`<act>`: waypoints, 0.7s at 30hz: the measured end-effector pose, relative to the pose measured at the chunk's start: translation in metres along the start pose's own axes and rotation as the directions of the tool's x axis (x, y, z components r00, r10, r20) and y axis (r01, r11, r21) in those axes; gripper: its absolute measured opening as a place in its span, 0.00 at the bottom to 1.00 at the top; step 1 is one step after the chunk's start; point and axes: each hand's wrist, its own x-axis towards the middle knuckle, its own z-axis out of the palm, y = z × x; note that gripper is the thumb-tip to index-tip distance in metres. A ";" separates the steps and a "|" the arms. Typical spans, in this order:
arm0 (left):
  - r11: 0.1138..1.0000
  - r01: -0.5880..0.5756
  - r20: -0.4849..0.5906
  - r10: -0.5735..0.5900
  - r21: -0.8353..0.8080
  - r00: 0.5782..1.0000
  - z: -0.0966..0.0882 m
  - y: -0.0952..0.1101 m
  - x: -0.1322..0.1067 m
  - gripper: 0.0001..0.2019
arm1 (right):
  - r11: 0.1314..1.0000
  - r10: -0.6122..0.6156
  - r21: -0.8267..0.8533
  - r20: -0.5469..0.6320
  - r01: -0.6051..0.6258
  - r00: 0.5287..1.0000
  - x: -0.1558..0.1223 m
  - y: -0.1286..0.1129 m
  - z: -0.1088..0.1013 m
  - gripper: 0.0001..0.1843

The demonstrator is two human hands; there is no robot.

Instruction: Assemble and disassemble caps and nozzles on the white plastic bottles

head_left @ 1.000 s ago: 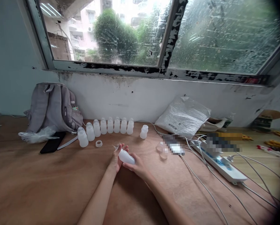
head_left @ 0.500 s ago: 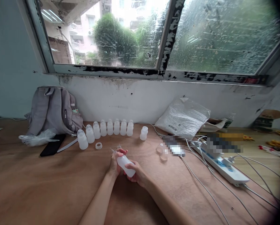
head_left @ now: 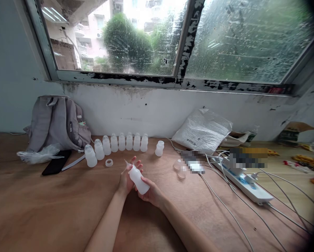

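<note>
A frosted white baby bottle (head_left: 140,182) lies tilted between my two hands, its neck up and to the left. My right hand (head_left: 153,193) is closed around its lower end, thumb on top. My left hand (head_left: 124,180) cradles the neck end; its thumb presses there and its other fingers are loosely spread behind. A small clear pointed piece (head_left: 126,162) shows at the left thumb; I cannot make out its kind. Several capped baby bottles (head_left: 121,142) stand in a row beyond my hands. An uncapped bottle (head_left: 159,149) stands apart at their right. A white ring (head_left: 109,162) lies nearer.
At left sit a grey backpack (head_left: 55,122), a plastic bag (head_left: 41,154) and a black flat item (head_left: 56,163). Clear round pieces (head_left: 181,172) lie right of my hands. Farther right are a power strip (head_left: 247,185) with trailing cables and a silvery plastic package (head_left: 202,131).
The bottle has turned slightly more upright in my hands. My left fingers have loosened and spread from around its neck. The whole view has shifted a little.
</note>
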 end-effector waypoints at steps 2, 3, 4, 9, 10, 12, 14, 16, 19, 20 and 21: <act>0.997 0.072 0.043 -0.074 0.042 0.996 0.002 -0.002 0.000 0.17 | 0.996 -0.081 0.037 0.000 0.081 0.997 0.004 -0.003 0.000 0.24; 0.990 0.119 0.050 -0.122 0.073 0.991 0.003 -0.004 0.000 0.19 | 0.991 -0.128 0.044 -0.005 0.128 0.992 0.005 -0.004 -0.001 0.25; 0.982 0.159 0.044 -0.164 0.102 0.985 0.004 -0.006 0.000 0.20 | 0.985 -0.172 0.032 -0.013 0.172 0.985 0.007 -0.005 -0.003 0.26; 0.978 0.187 -0.019 -0.186 0.097 0.982 0.003 -0.012 0.003 0.22 | 0.859 -0.399 -0.419 -0.184 0.295 0.898 0.010 -0.013 -0.024 0.25; 0.980 0.181 -0.035 -0.178 0.085 0.983 0.001 -0.012 0.003 0.21 | 0.778 -0.477 -0.563 -0.243 0.277 0.844 0.009 -0.016 -0.030 0.25; 0.981 0.178 -0.072 -0.173 0.072 0.982 -0.001 -0.010 0.003 0.21 | 0.557 -0.684 -0.815 -0.342 0.160 0.644 0.004 -0.025 -0.045 0.22; 0.980 0.186 -0.100 -0.178 0.074 0.979 -0.003 -0.009 0.003 0.21 | 0.369 -0.862 -0.928 -0.359 -0.042 0.357 -0.003 -0.036 -0.061 0.18; 0.976 0.198 -0.115 -0.187 0.092 0.976 -0.004 -0.008 0.003 0.21 | 0.307 -0.928 -0.921 -0.345 -0.241 0.139 -0.011 -0.045 -0.076 0.15; 0.971 0.197 -0.118 -0.182 0.136 0.976 -0.003 -0.009 0.003 0.19 | 0.387 -0.906 -0.826 -0.424 -0.410 0.000 -0.019 -0.051 -0.097 0.19; 0.970 0.195 -0.110 -0.180 0.146 0.977 -0.003 -0.009 0.003 0.19 | 0.407 -0.888 -0.803 -0.459 -0.435 0.016 -0.020 -0.052 -0.102 0.19; 0.969 0.196 -0.098 -0.183 0.153 0.978 -0.002 -0.009 0.002 0.19 | 0.405 -0.876 -0.799 -0.478 -0.444 0.062 -0.020 -0.051 -0.107 0.19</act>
